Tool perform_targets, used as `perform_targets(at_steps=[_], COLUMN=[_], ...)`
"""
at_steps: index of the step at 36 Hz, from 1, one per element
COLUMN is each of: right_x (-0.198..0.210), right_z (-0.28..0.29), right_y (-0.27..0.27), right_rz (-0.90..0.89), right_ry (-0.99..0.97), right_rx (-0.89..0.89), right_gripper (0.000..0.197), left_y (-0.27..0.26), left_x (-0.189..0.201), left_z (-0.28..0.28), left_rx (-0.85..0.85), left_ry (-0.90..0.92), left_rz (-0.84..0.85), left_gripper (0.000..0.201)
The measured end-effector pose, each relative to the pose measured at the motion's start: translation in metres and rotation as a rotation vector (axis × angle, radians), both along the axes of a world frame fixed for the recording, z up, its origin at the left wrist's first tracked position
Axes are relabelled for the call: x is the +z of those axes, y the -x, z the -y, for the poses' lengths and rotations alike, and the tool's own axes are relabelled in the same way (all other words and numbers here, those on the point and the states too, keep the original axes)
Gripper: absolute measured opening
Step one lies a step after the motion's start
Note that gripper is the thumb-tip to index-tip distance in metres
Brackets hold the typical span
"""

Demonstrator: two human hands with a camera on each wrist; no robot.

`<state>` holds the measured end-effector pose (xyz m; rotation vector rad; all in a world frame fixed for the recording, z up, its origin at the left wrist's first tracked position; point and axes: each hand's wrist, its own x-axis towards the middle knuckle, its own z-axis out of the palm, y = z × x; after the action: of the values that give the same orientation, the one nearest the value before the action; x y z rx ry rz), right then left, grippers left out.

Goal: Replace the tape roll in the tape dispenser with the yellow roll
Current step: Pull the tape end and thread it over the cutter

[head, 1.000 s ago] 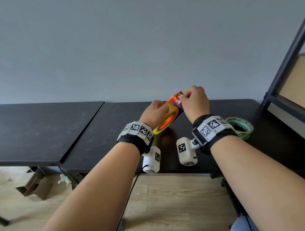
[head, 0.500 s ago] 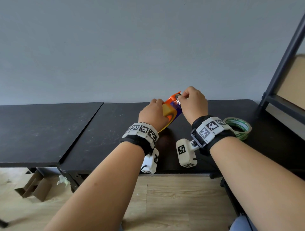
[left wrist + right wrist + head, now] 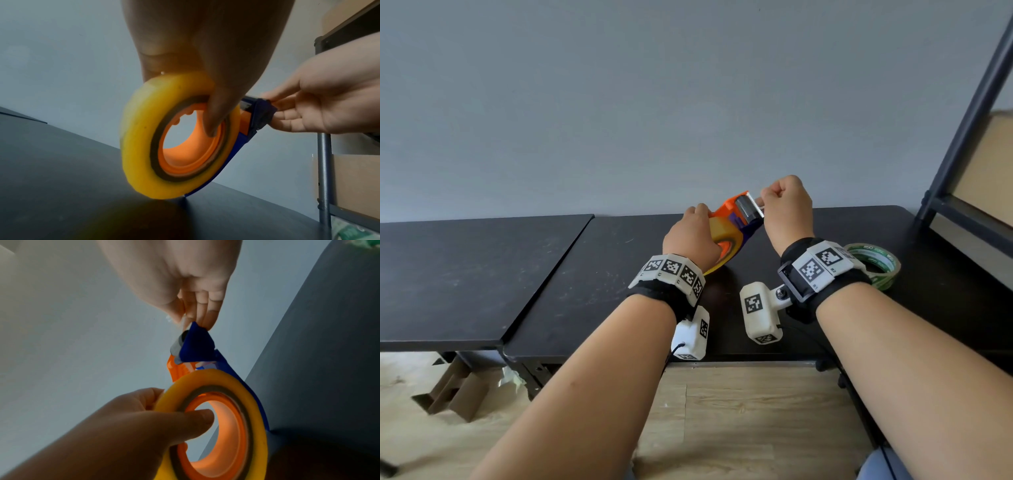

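I see the yellow roll (image 3: 144,146), a glossy translucent ring, seated on the smooth orange hub of the tape dispenser (image 3: 736,219), whose blue plastic edge rests tilted on the matte black table (image 3: 585,281). My left hand (image 3: 690,240) grips the roll, thumb hooked inside the hub, fingers curled over the rim. My right hand (image 3: 786,209) is curled, fingertips pinching at the toothed cutter end beside the grey roller. A green-printed tape roll (image 3: 876,263) lies flat nearby on the right.
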<state>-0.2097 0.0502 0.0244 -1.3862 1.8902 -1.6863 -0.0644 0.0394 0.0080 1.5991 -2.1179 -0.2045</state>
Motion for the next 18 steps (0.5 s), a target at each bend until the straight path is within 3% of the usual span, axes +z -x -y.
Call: perform_targets(at_steps=[18], right_x=[0.0014], right_z=[0.001], right_y=[-0.0015], right_rz=[0.301], right_ry=[0.006], right_rx=[0.001], right_gripper=[0.018], left_y=[-0.0028], left_x=[0.006], left_z=[0.0027], left_rx=[-0.033], left_ry=[-0.079], left_rz=[-0.128], left_gripper=[0.062])
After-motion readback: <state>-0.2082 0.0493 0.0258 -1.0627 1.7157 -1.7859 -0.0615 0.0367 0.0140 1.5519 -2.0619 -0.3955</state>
